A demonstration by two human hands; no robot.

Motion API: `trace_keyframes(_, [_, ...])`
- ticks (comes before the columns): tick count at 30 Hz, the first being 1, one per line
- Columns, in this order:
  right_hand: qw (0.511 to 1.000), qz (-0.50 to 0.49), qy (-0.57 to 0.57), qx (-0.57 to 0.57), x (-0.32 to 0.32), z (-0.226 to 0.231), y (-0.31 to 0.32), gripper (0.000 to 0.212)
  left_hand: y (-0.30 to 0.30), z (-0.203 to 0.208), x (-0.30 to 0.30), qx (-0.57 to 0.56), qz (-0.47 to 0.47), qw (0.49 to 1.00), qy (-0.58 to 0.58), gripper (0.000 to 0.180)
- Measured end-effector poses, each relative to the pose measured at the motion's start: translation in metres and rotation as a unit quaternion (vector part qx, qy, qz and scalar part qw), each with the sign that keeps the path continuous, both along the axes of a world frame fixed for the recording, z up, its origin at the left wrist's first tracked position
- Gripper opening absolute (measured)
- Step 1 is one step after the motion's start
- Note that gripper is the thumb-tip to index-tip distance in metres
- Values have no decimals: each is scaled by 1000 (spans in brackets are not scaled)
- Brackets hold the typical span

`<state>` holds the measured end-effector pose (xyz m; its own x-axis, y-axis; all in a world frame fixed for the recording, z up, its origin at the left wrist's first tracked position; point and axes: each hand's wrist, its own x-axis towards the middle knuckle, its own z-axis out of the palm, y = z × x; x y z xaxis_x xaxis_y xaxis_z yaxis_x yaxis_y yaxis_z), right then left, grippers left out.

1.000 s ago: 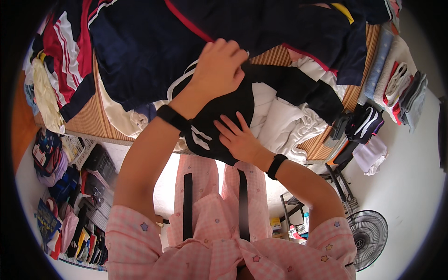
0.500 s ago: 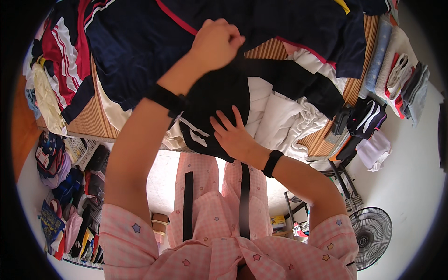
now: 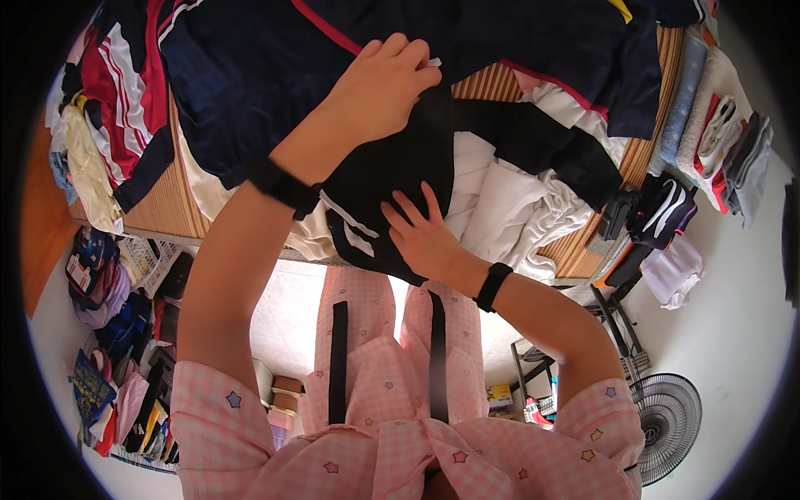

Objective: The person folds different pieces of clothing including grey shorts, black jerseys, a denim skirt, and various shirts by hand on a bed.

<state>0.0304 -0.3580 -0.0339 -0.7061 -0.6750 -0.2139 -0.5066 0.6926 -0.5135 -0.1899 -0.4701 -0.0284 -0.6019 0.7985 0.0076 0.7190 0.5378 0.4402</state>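
Pressing flat with spread fingers, the right hand pins the lower part of a black garment at the near edge of the slatted surface, while the left hand is curled over the garment's upper edge, apparently gripping the fabric, though its fingertips are hidden. The garment lies on white clothes, below a navy garment with red trim. Because the black cloth overhangs the edge, it could slide off toward the floor if the flat hand lifts, and the loose white pile beneath might bunch up and spoil any fold. Compared with a second ago, the left hand has moved farther up and right, drawing the black fabric taller, while the right hand has kept roughly its place.
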Motion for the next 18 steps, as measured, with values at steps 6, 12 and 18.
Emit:
trace_keyframes(6, [1000, -5, 10, -9, 2, 0, 2, 20, 10, -8, -9, -54, -66, 994, 67, 25])
trace_keyframes(12, [1000, 11, 13, -5, 2, 0, 6, 20, 19, -12, -9, 15, -22, 991, 131, 24])
trace_keyframes(18, [992, -23, -94, -76, -12, 14, 13, 31, -36, 32, 33, 205, 161, 963, -72, 40])
